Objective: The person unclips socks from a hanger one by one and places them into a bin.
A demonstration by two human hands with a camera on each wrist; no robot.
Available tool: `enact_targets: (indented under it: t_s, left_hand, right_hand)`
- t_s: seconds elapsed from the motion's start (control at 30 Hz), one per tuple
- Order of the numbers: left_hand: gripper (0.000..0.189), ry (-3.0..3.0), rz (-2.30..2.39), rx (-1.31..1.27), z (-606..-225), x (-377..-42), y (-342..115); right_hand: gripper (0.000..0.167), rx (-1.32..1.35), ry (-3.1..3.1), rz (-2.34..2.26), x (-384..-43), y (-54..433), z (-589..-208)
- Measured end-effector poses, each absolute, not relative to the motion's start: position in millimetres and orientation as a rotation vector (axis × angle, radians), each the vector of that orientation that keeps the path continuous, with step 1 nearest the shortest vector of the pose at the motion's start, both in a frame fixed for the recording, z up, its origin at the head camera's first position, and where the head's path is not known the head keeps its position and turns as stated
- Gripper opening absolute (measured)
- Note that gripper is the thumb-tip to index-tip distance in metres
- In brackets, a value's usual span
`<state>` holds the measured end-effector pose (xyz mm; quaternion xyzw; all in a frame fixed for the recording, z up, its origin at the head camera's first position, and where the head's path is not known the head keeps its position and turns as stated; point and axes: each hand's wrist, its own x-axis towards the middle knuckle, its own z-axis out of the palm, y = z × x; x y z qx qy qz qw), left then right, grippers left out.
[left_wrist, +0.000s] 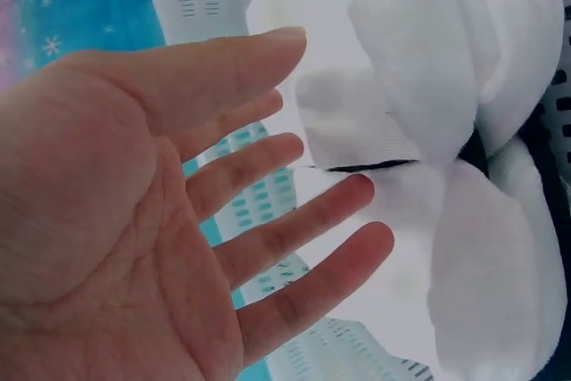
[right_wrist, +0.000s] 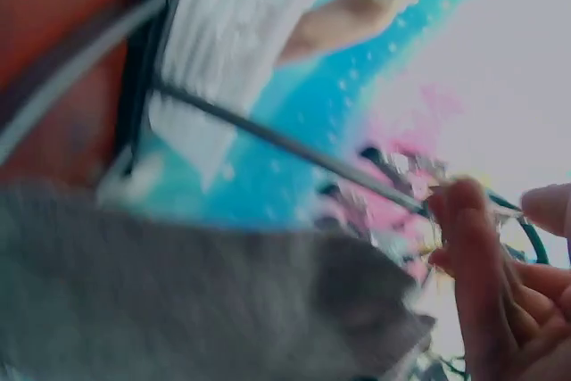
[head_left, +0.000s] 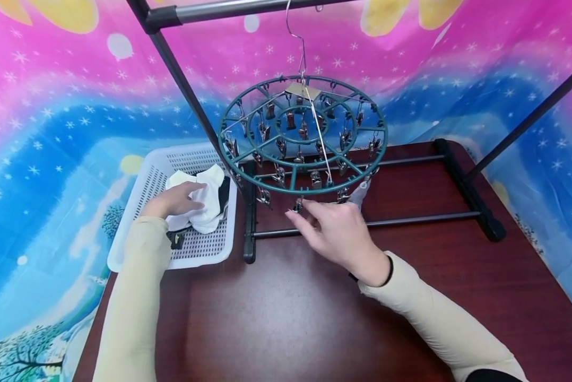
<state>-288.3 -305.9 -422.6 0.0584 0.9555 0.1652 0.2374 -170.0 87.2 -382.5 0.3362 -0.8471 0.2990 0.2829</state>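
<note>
My left hand point(head_left: 173, 200) is over white socks point(head_left: 208, 199) in a white plastic basket point(head_left: 226, 249). In the left wrist view, its fingers are spread and fairly straight beside the white fabric, with nothing gripped. A round green drying hanger point(head_left: 294, 178) with many metal clips hangs from a rack bar. At its front edge my right hand point(head_left: 340, 233) pinches one metal clip point(head_left: 297, 205) between thumb and fingers. Just behind that hand a grey sock point(head_left: 359, 195) hangs from the hanger; the same grey sock point(right_wrist: 205, 296) looms large and blurred in the right wrist view.
The dark metal rack point(head_left: 183, 90) stands on a reddish-brown table point(head_left: 286, 313), its lower bars point(head_left: 424, 216) running behind the right hand. Darker items point(head_left: 177, 240) lie under the white socks. A colourful printed cloth point(head_left: 66, 159) surrounds the table.
</note>
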Motion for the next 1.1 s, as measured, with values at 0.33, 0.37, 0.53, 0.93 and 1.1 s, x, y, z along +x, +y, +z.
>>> enact_targets:
  t_s: [0.33,0.37,0.53,0.93,1.1]
  left_hand:
    - [0.069,2.685,0.428,0.265,-399.0,-269.7,-300.0]
    - [0.070,2.698,0.429,0.283,-394.7,-266.6,-299.5]
    - [0.068,2.785,0.421,0.371,-379.8,-246.9,-287.9]
    - [0.061,2.887,0.533,0.687,-383.0,-183.0,-235.7]
    - [0.061,2.894,0.675,0.850,-396.7,-164.9,-209.2]
  right_hand:
    - [0.048,0.686,-1.614,1.087,-203.2,128.9,-341.5]
    - [0.050,0.675,-1.649,1.099,-210.0,134.5,-339.9]
    - [0.053,0.701,-1.939,1.032,-240.2,162.0,-343.2]
    - [0.069,0.788,-2.033,0.939,-255.5,174.6,-362.5]
    - [0.068,0.884,-1.977,0.947,-245.3,169.1,-359.6]
